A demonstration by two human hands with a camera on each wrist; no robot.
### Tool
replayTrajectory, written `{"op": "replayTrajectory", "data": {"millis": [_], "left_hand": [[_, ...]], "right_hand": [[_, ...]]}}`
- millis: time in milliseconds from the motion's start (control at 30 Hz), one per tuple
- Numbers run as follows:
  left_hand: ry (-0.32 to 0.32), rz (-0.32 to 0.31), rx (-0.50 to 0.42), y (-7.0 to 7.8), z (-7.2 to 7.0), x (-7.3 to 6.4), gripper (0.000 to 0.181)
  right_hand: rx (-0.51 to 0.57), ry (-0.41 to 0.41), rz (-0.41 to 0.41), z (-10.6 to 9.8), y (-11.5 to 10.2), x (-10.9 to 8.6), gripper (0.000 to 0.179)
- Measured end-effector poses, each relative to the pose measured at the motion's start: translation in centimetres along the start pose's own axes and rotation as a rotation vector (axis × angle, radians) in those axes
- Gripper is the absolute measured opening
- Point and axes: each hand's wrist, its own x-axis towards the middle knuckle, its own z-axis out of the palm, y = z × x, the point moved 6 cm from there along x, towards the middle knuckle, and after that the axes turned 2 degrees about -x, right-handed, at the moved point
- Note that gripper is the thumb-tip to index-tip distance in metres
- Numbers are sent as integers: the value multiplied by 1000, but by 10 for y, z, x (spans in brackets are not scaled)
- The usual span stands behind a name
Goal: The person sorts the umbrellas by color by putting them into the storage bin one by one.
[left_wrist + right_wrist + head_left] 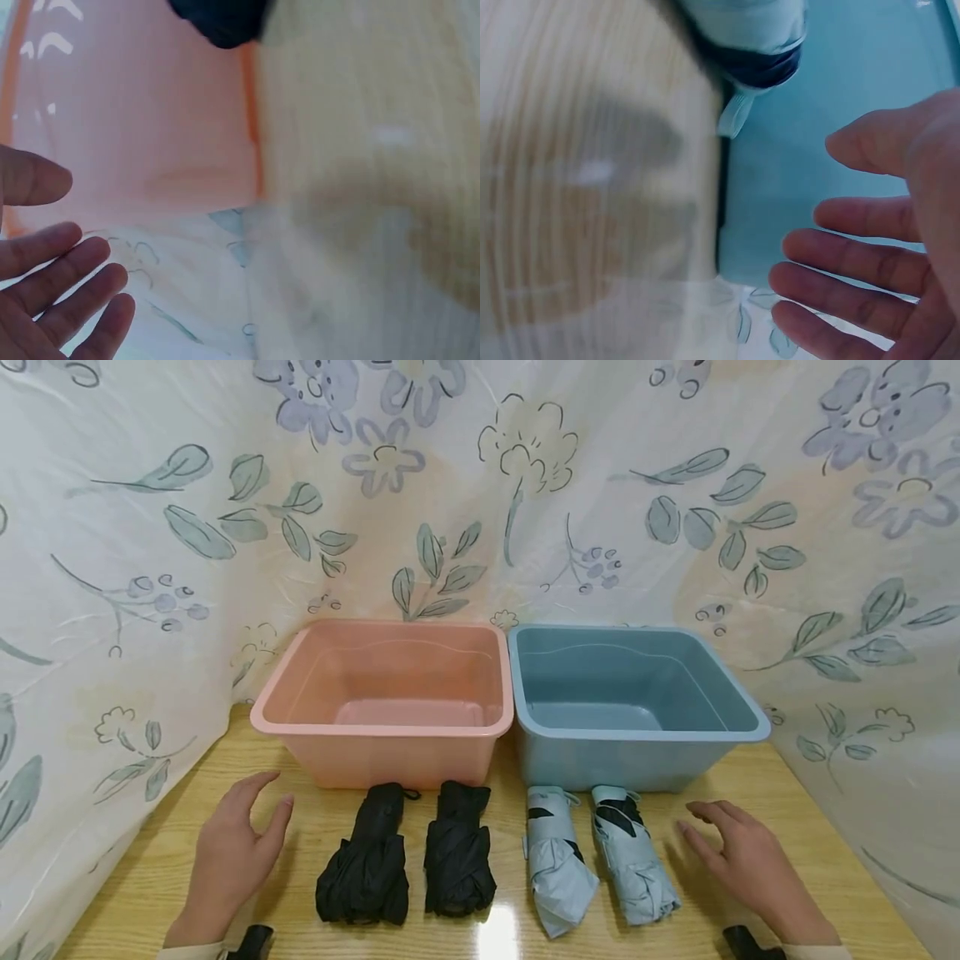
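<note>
Two folded black umbrellas lie side by side on the table, the outer black umbrella (365, 860) nearest my left hand (234, 847) and the inner black umbrella (459, 856) beside it. To their right are two folded light blue umbrellas: the inner light blue umbrella (557, 864) and the outer light blue umbrella (633, 860), which is closest to my right hand (750, 860). Both hands hold nothing, fingers apart and relaxed. In the right wrist view, a wrist loop (736, 114) hangs from a light blue umbrella (746, 30).
A pink bin (397, 758) and a blue bin (600, 764) stand side by side behind the umbrellas, nothing visible inside either. They sit on a wood-grain table (292, 935). A floral-print sheet (465, 493) hangs behind and along both sides.
</note>
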Motion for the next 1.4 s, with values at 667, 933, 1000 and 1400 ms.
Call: {"op": "replayTrajectory", "data": {"millis": [667, 933, 1000, 1400], "left_hand": [[-182, -381, -574, -7, -10, 90, 64], [-243, -462, -715, -14, 14, 105, 65], [-227, -450, -688, -16, 16, 104, 64], [-194, -435, -714, -20, 20, 103, 61]], "right_hand": [[158, -103, 87, -16, -27, -3, 41], [176, -238, 185, -15, -36, -2, 61], [179, -275, 216, -12, -38, -2, 65], [271, -458, 276, 9, -55, 10, 65]]}}
